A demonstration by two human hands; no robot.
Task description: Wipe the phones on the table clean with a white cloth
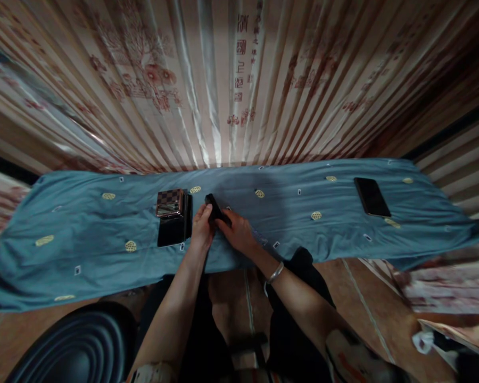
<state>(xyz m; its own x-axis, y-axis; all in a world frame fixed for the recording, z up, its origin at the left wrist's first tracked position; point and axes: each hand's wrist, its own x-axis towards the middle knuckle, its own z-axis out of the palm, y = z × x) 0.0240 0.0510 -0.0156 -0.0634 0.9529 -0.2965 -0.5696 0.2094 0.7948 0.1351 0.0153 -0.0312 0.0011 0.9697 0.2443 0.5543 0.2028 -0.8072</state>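
Observation:
My left hand [201, 227] is closed around a small black oblong object [213, 205], held just above the cloth near the middle of the table. My right hand [240, 233] meets it from the right, fingers closed on a dark part of the object at its lower right side. The object's exact kind is too dark to tell. Left of my hands, a phone in a brown checkered case [170, 198] with a shiny gold-toned edge lies on top of a flat, glossy black device [171, 232].
A blue-green cloth with yellow patterns [91, 229] covers the long table. Toward its right end lies a black phone or tablet [372, 197]. Pleated printed curtains [219, 85] hang close behind. A black round ridged stool [75, 346] stands at the lower left.

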